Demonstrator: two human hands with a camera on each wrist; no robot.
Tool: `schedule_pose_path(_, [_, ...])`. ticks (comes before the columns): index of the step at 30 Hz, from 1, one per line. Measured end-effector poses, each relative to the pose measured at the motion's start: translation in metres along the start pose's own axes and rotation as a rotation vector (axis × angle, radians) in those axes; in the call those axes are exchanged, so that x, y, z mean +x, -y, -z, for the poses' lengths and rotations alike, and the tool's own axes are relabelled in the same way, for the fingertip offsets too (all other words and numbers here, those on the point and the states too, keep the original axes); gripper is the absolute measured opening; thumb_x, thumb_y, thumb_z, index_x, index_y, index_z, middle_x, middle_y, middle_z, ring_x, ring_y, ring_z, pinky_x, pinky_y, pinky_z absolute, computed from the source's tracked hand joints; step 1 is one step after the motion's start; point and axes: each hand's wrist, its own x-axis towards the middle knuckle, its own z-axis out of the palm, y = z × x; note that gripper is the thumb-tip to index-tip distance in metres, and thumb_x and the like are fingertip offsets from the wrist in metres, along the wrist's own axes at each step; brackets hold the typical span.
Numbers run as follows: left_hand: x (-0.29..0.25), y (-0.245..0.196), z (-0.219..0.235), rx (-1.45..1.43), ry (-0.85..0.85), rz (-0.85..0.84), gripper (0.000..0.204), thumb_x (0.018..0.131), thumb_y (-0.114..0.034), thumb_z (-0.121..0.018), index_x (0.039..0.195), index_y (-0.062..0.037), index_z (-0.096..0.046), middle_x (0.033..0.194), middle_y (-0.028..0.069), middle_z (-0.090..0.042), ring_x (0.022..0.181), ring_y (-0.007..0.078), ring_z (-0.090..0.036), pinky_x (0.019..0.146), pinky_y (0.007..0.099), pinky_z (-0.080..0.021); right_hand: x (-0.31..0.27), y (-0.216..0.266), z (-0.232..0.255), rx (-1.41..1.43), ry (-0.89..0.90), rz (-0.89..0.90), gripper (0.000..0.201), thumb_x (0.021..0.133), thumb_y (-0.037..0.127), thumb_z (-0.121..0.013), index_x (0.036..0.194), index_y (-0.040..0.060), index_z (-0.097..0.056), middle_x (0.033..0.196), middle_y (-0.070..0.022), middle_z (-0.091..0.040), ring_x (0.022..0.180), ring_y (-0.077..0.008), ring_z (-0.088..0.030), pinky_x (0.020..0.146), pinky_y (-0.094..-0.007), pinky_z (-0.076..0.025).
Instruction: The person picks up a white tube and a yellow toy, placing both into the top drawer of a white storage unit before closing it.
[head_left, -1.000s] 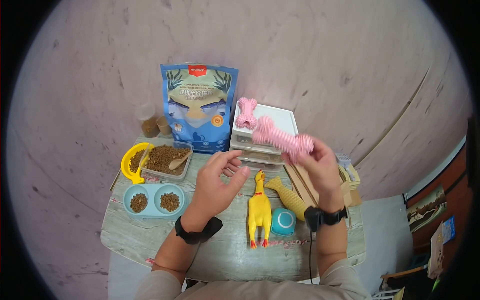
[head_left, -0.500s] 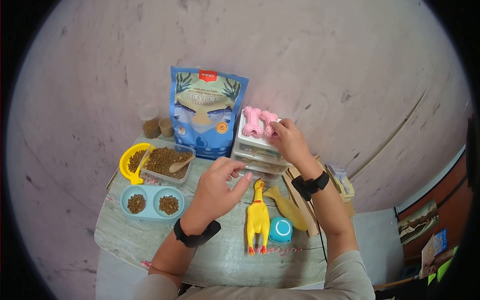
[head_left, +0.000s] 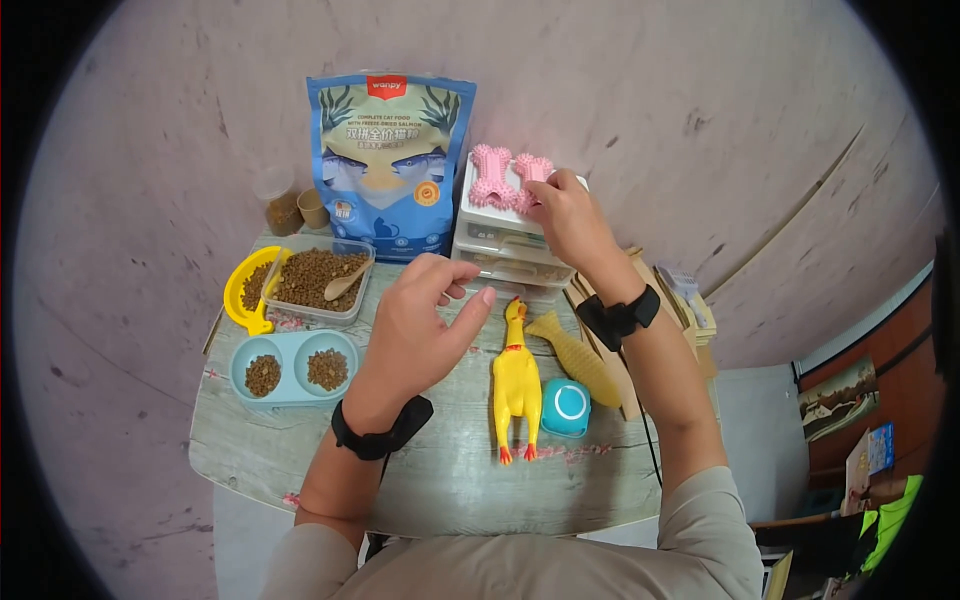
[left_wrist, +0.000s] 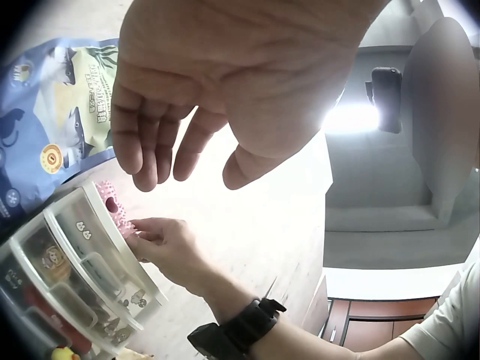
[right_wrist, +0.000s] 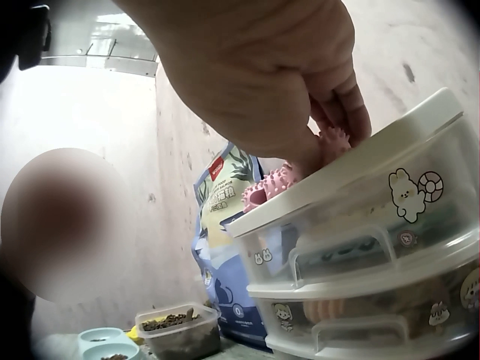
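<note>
Right hand (head_left: 560, 215) covers pink bone toy (head_left: 530, 172) — grip hidden; left hand (head_left: 420, 320) empty.

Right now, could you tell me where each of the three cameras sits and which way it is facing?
Head: worn on the head, looking down at the table; shows both forearms, left hand and right hand.
Left wrist: under the left hand, facing across to the right hand at the drawer unit.
Right wrist: under the right hand, facing its fingers on the pink bone toy.
Shared: all three see the drawer unit and cat food bag.
</note>
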Motion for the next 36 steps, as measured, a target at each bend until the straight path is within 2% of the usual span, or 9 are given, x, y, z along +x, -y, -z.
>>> schedule_pose_path(8, [0.000,0.004,0.000,0.008,0.012,-0.007,0.025,0.081,-0.015,-0.069,0.097,0.0024,-0.063,0.086,0.0126,-0.060,0.075,0.0227,-0.060,0.066,0.0308,-0.049,-0.002,-0.006,-0.005,0.251,-0.013,-0.119,0.034,0.078,0.008,-0.067,0.111,0.0020,-0.060,0.101,-0.0191,-0.057,0.090,-0.0357,-0.060,0.078,-0.0398,-0.050])
schedule_pose_path(15, [0.001,0.003,0.001,0.040,0.010,-0.004,0.020,0.080,-0.009,-0.068,0.096,0.0029,-0.063,0.087,0.0099,-0.061,0.076,0.0173,-0.060,0.069,0.0276,-0.048,-0.033,0.022,0.030,0.109,-0.130,-0.012,0.046,0.079,0.010,-0.068,0.122,0.0020,-0.053,0.107,-0.0192,-0.058,0.092,-0.0358,-0.060,0.080,-0.0403,-0.049])
schedule_pose_path(19, [0.002,0.005,0.000,0.042,0.026,0.002,0.020,0.080,-0.009,-0.068,0.096,0.0030,-0.063,0.086,0.0099,-0.061,0.075,0.0175,-0.060,0.069,0.0279,-0.048,-0.091,0.049,0.043,0.395,0.197,-0.248,0.044,0.081,0.019,-0.069,0.118,-0.0004,-0.055,0.100,-0.0214,-0.061,0.093,-0.0365,-0.061,0.078,-0.0421,-0.049])
schedule_pose_path(21, [0.001,0.006,-0.003,0.050,0.040,0.019,0.021,0.080,-0.010,-0.068,0.096,0.0028,-0.064,0.086,0.0099,-0.061,0.075,0.0175,-0.060,0.069,0.0280,-0.048,-0.114,0.054,0.038,0.375,0.436,-0.220,0.045,0.079,0.023,-0.072,0.115,0.0007,-0.058,0.084,-0.0156,-0.063,0.077,-0.0318,-0.061,0.070,-0.0384,-0.049])
schedule_pose_path(24, [-0.001,0.006,-0.007,0.081,0.078,0.030,0.021,0.080,-0.011,-0.068,0.095,0.0023,-0.064,0.085,0.0100,-0.061,0.075,0.0175,-0.060,0.068,0.0282,-0.048,-0.130,0.059,0.034,0.334,0.739,-0.257,0.050,0.079,0.031,-0.070,0.115,-0.0007,-0.057,0.088,-0.0224,-0.065,0.083,-0.0374,-0.063,0.073,-0.0430,-0.049])
schedule_pose_path(25, [-0.001,0.006,-0.008,0.103,0.096,0.031,0.021,0.080,-0.012,-0.068,0.095,0.0019,-0.064,0.085,0.0101,-0.062,0.075,0.0175,-0.060,0.067,0.0284,-0.048,-0.132,0.061,0.033,0.358,0.754,-0.301,0.050,0.079,0.032,-0.071,0.116,0.0008,-0.058,0.087,-0.0183,-0.065,0.080,-0.0332,-0.064,0.071,-0.0387,-0.050])
schedule_pose_path(29, [-0.002,0.004,-0.011,0.122,0.145,0.080,0.021,0.080,-0.013,-0.069,0.095,0.0012,-0.065,0.085,0.0103,-0.062,0.075,0.0179,-0.060,0.066,0.0288,-0.048,-0.145,0.062,0.027,0.423,0.663,-0.283,0.049,0.080,0.030,-0.071,0.117,0.0006,-0.058,0.088,-0.0180,-0.066,0.082,-0.0325,-0.065,0.072,-0.0382,-0.050])
schedule_pose_path(31, [-0.003,0.008,-0.013,0.162,0.152,0.044,0.021,0.080,-0.013,-0.069,0.095,0.0012,-0.065,0.086,0.0106,-0.062,0.076,0.0188,-0.061,0.066,0.0290,-0.048,-0.143,0.063,0.031,0.727,0.722,-0.388,0.047,0.081,0.027,-0.070,0.117,0.0005,-0.058,0.091,-0.0184,-0.066,0.085,-0.0321,-0.065,0.073,-0.0377,-0.051])
schedule_pose_path(36, [-0.004,0.009,-0.013,0.189,0.192,0.062,0.022,0.080,-0.013,-0.069,0.095,0.0016,-0.064,0.086,0.0110,-0.062,0.076,0.0197,-0.060,0.067,0.0293,-0.048,-0.155,0.036,0.037,0.499,0.461,-0.407,0.044,0.080,0.025,-0.071,0.114,0.0005,-0.058,0.092,-0.0190,-0.065,0.086,-0.0329,-0.064,0.074,-0.0383,-0.050])
